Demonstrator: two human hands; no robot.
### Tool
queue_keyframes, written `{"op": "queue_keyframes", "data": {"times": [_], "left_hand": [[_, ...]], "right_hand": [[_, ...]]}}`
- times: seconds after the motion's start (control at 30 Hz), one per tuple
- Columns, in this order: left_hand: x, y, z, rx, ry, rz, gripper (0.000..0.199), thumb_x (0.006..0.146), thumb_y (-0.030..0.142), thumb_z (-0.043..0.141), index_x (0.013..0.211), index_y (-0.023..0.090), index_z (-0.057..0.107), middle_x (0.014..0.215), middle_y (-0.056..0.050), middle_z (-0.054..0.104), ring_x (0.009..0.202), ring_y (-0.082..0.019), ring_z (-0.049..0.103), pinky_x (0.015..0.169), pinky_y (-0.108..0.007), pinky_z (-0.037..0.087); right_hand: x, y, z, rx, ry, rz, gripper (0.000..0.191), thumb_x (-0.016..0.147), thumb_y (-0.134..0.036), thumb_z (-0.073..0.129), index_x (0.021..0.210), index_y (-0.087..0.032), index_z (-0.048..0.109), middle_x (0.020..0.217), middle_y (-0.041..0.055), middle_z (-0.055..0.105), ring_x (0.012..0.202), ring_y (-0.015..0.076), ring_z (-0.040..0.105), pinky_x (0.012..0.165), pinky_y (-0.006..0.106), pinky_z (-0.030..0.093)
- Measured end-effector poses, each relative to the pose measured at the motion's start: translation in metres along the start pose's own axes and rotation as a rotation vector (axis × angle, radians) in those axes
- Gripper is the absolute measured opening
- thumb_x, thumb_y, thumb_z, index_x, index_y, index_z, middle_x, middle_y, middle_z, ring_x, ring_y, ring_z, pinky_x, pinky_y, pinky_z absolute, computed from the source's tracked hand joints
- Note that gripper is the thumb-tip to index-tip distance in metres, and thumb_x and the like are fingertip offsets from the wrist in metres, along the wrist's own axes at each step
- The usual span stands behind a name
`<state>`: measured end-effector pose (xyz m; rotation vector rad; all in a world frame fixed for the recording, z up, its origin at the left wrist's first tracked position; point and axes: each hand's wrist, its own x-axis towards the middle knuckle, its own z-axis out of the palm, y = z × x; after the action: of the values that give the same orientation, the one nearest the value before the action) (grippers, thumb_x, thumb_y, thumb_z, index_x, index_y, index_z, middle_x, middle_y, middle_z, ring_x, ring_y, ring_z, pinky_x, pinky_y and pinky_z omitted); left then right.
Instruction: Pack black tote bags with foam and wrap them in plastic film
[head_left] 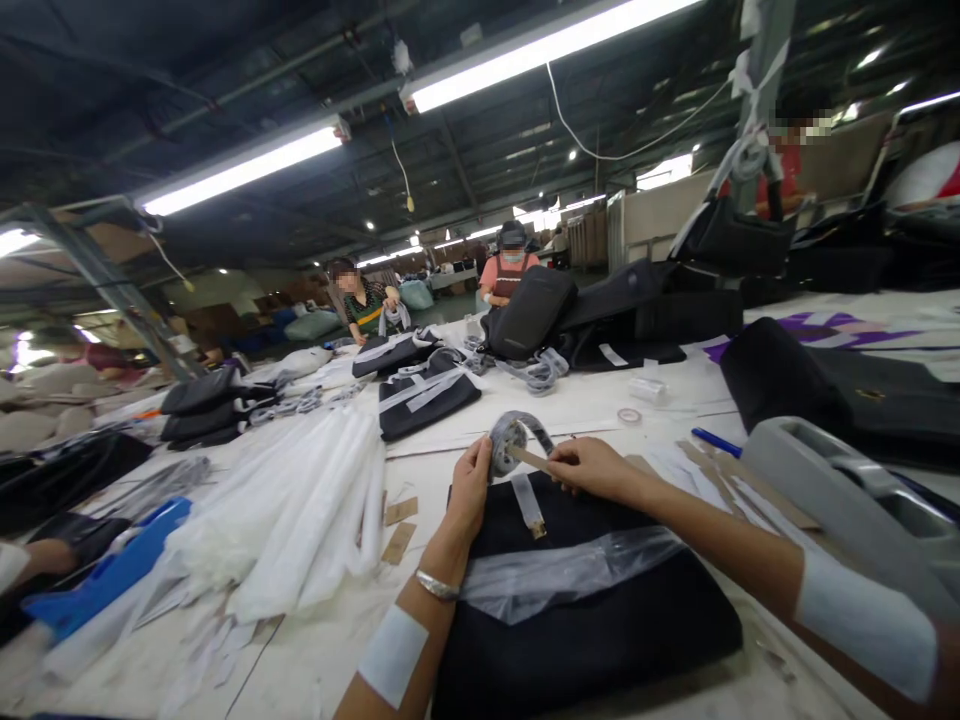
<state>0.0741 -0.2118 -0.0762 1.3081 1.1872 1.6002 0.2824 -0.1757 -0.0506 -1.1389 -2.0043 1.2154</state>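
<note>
My left hand [472, 488] is closed on the side of a curved handle [507, 446] wrapped in clear plastic, which stands up from a black bag [585, 640]. My right hand [589, 466] pinches one end of a narrow brown strip [529, 459]; its other end reaches the wrapped handle. Whether the strip sticks to the handle I cannot tell. Just below, a whitish tab [528, 505] with a brown end lies on the bag. A band of clear plastic [570, 572] crosses the bag's front.
To the left lies a pile of white plastic sleeves [300, 510] beside a blue plastic tray [112, 565]. A grey plastic holder [840, 500], a blue pen [716, 442] and a tape roll [628, 416] are on the right. More black bags [427, 400] lie farther back, with co-workers beyond.
</note>
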Motion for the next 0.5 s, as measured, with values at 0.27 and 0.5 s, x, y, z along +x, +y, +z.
{"op": "queue_keyframes", "data": {"times": [0.27, 0.5], "left_hand": [[0.002, -0.002, -0.004, 0.169, 0.078, 0.121, 0.037, 0.094, 0.041, 0.054, 0.119, 0.018, 0.068, 0.125, -0.007, 0.068, 0.12, -0.024, 0.058, 0.107, -0.036, 0.039], [-0.007, 0.003, -0.001, 0.295, 0.109, 0.198, 0.035, 0.094, 0.038, 0.053, 0.119, 0.019, 0.069, 0.117, -0.007, 0.071, 0.111, -0.022, 0.063, 0.1, -0.035, 0.047]], "right_hand": [[0.016, 0.003, 0.019, -0.034, 0.033, -0.022, 0.019, 0.075, -0.035, 0.061, 0.077, -0.02, 0.071, 0.065, 0.0024, 0.071, 0.054, 0.0166, 0.063, 0.051, 0.025, 0.048], [0.038, 0.045, 0.012, -0.194, 0.011, -0.131, 0.026, 0.072, -0.052, 0.066, 0.083, -0.032, 0.078, 0.076, 0.0153, 0.074, 0.06, 0.0227, 0.068, 0.059, 0.038, 0.044]]}}
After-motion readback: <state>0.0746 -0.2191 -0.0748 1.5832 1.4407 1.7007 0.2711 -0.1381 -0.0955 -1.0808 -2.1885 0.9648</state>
